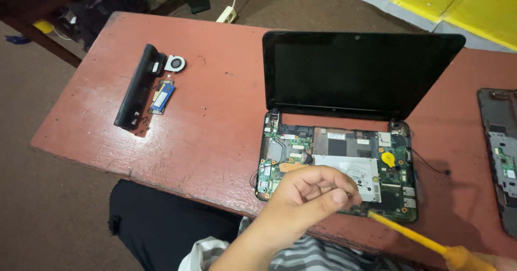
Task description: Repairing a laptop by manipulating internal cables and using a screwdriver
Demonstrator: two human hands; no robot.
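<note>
**Two hands at an opened laptop**

One laptop [344, 141], black, lid upright, screen dark, keyboard deck off so the green board shows. It stands on the right half of a worn red table [215, 125], close to the near edge.

Board items in view: a pale metal plate at centre, a yellow round cell to its right, thin black wires trailing off both sides.

Left hand [307, 201]: curled into a loose fist over the laptop's near edge, thumb pressed against the bent fingers. Whether anything small is pinched there cannot be told. It covers the lower left part of the board.

Right hand [498, 263]: barely in view at the bottom right corner, closed round the yellow handle of a screwdriver [414, 236]. The shaft slants up and left; its tip meets the board's near edge just beside the left thumb.

Hands well apart, joined only by the tool's length.

Set aside on the table's left: a long black battery [135, 88], a small round fan [175, 63] just beside its far end, and a blue memory card [162, 97] beside its middle. Loose screws lie near them.

At the right edge: a dark deck panel [498, 158], partly cut off.
</note>
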